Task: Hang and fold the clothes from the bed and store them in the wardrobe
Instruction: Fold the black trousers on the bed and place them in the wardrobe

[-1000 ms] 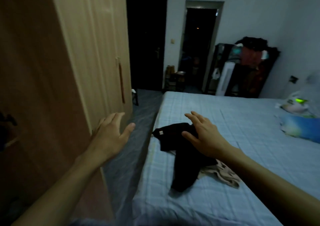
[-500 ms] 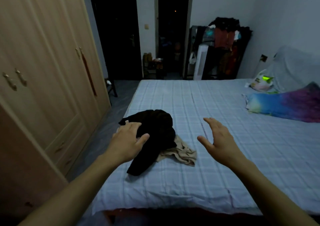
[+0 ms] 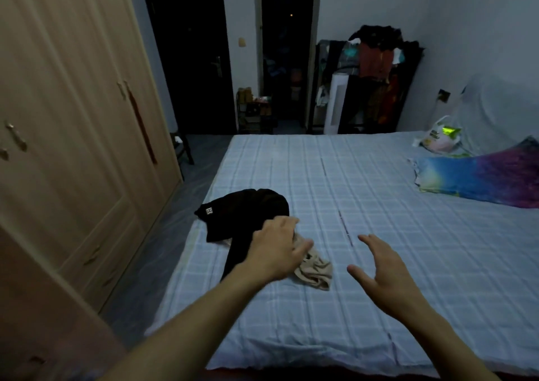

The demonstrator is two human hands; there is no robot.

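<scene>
Two crumpled garments are lying together on the near left part of the bed (image 3: pixel 335 194), close to its left edge: a black garment (image 3: pixel 242 214) with a small white label on its far left corner, and a beige garment (image 3: pixel 315 269) partly tucked under it and spilling out to the right. The left hand (image 3: pixel 277 249) is being held over the spot where the two overlap, fingers spread and only loosely bent; whether cloth is being touched cannot be told, and nothing is being gripped. The right hand (image 3: pixel 382 267) is hovering released above bare sheet, just right of the beige piece. Both pieces are being judged light, limp and shapeless, likely to sag and trail when lifted. The black one is probably best pinched at an edge, or gathered by the handful. The wardrobe (image 3: pixel 73 135) is standing at the left with its doors closed.
</scene>
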